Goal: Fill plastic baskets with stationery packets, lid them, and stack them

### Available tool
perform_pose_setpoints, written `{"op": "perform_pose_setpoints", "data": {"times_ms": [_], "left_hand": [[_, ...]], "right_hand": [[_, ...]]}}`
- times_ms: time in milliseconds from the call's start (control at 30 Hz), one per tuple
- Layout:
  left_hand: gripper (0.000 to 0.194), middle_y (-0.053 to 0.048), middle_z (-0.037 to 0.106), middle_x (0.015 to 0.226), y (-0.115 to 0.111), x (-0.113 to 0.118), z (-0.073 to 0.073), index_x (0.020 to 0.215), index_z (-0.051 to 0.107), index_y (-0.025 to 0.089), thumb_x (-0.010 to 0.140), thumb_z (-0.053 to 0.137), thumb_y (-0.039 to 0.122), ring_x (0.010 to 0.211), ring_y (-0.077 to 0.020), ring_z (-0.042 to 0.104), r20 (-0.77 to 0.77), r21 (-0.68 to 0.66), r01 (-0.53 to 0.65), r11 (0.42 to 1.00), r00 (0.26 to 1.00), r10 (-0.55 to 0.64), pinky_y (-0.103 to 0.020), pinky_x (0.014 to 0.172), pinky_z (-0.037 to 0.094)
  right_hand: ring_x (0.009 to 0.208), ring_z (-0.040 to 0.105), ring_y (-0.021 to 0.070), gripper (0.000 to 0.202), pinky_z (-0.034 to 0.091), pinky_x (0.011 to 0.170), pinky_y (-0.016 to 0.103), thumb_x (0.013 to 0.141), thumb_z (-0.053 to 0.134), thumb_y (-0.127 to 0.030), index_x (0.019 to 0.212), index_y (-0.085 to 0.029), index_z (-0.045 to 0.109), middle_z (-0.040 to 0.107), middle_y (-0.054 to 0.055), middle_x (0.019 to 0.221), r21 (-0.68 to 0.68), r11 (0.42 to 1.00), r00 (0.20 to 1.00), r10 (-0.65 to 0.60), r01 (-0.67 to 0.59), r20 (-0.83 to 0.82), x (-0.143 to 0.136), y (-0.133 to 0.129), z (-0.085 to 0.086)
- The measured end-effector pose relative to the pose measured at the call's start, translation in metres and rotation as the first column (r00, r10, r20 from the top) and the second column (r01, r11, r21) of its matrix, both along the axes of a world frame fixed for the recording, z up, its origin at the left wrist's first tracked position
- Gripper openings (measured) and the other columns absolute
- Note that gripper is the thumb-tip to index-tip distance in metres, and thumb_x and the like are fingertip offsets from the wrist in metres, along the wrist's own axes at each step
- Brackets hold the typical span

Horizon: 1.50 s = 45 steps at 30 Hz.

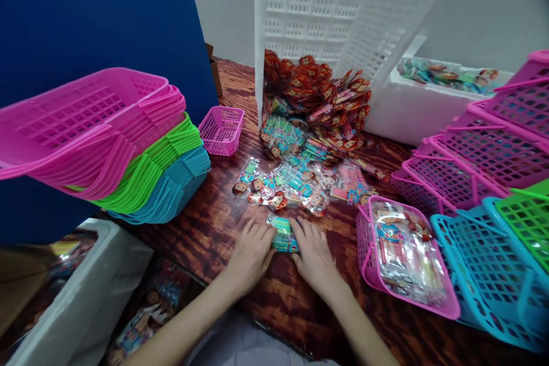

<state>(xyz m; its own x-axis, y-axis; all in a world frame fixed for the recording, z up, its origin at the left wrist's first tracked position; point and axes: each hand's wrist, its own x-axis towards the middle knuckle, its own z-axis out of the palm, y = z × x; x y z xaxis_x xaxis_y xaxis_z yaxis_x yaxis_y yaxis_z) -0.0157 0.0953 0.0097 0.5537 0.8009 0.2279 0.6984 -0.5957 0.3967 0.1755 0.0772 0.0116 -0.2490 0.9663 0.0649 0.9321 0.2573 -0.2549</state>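
A small clear packet with green and blue contents (282, 234) lies on the dark wood-patterned table between my hands. My left hand (254, 249) rests at its left side, thumb and fingers against the edge. At the other side, my right hand (314, 249) touches it with fingertips. Both hands look closed lightly around the packet. Just beyond them several loose packets (295, 183) with red-haired doll figures are spread out. To the right stands a pink basket (450, 303) filled with similar packets.
Stacked pink, green and blue baskets (150, 154) stand left. A small pink basket (222, 131) sits behind. A white crate (317, 6) spills a packet pile (317, 97). More baskets (484, 148) line the right; a foam box (394, 106) is behind them, another (103, 291) lower left.
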Motion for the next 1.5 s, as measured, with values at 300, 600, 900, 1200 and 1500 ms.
{"op": "perform_pose_setpoints", "data": {"times_ms": [300, 600, 900, 1200, 1500], "left_hand": [[0.064, -0.014, 0.040, 0.152, 0.002, -0.015, 0.003, 0.148, 0.029, 0.022, 0.090, 0.055, 0.013, 0.143, -0.0279, 0.035, 0.209, -0.083, 0.039, 0.996, 0.978, -0.021, -0.051, 0.116, 0.033], [0.088, -0.013, 0.040, 0.154, 0.004, -0.024, -0.026, 0.156, 0.019, 0.025, 0.084, 0.069, 0.020, 0.141, -0.0300, 0.039, 0.189, -0.374, -0.040, 0.927, 0.975, 0.119, -0.050, 0.116, 0.034], [0.068, -0.015, 0.037, 0.153, 0.008, -0.023, -0.008, 0.145, 0.039, 0.024, 0.085, 0.067, 0.015, 0.142, -0.0326, 0.033, 0.040, -0.140, -0.049, 0.989, 0.998, 0.055, -0.053, 0.112, 0.035], [0.040, -0.007, 0.057, 0.107, 0.006, -0.012, 0.007, 0.112, 0.053, 0.021, 0.077, 0.070, 0.017, 0.107, -0.0289, 0.053, -0.209, -0.078, 0.127, 0.989, 0.968, -0.140, -0.055, 0.113, 0.027], [0.042, -0.006, 0.057, 0.109, -0.027, -0.030, 0.012, 0.120, 0.048, 0.023, 0.083, 0.048, 0.003, 0.097, -0.0243, 0.053, -0.255, -0.185, 0.106, 0.977, 0.955, -0.152, -0.038, 0.086, 0.042]], "right_hand": [[0.082, 0.063, 0.0213, 0.047, 0.043, 0.073, 0.029, 0.073, 0.052, -0.011, 0.116, -0.026, 0.060, 0.070, 0.002, 0.091, -0.225, 0.974, 0.953, -0.062, -0.007, -0.297, 0.005, 0.007, 0.019], [0.093, 0.062, 0.0239, 0.014, 0.045, 0.082, 0.033, 0.081, 0.055, -0.029, 0.091, -0.021, 0.061, 0.066, 0.006, 0.097, -0.161, 0.969, 0.790, -0.245, 0.186, -0.563, 0.028, 0.015, -0.003], [0.117, 0.051, 0.0341, 0.049, 0.041, 0.099, 0.051, 0.093, 0.048, -0.029, 0.140, -0.016, 0.047, 0.059, 0.017, 0.125, 0.169, 0.914, 0.908, -0.317, 0.370, -0.273, 0.034, 0.001, 0.005], [0.121, 0.049, 0.0293, 0.040, 0.042, 0.100, 0.049, 0.094, 0.051, -0.023, 0.134, -0.022, 0.055, 0.060, 0.011, 0.130, -0.013, 0.999, 0.972, -0.053, 0.052, -0.228, 0.007, 0.013, -0.019], [0.111, 0.051, 0.0297, 0.040, 0.041, 0.092, 0.043, 0.088, 0.063, -0.026, 0.128, -0.022, 0.058, 0.061, 0.011, 0.115, -0.040, 0.999, 0.991, -0.031, 0.026, -0.127, 0.020, 0.019, -0.013]]}}
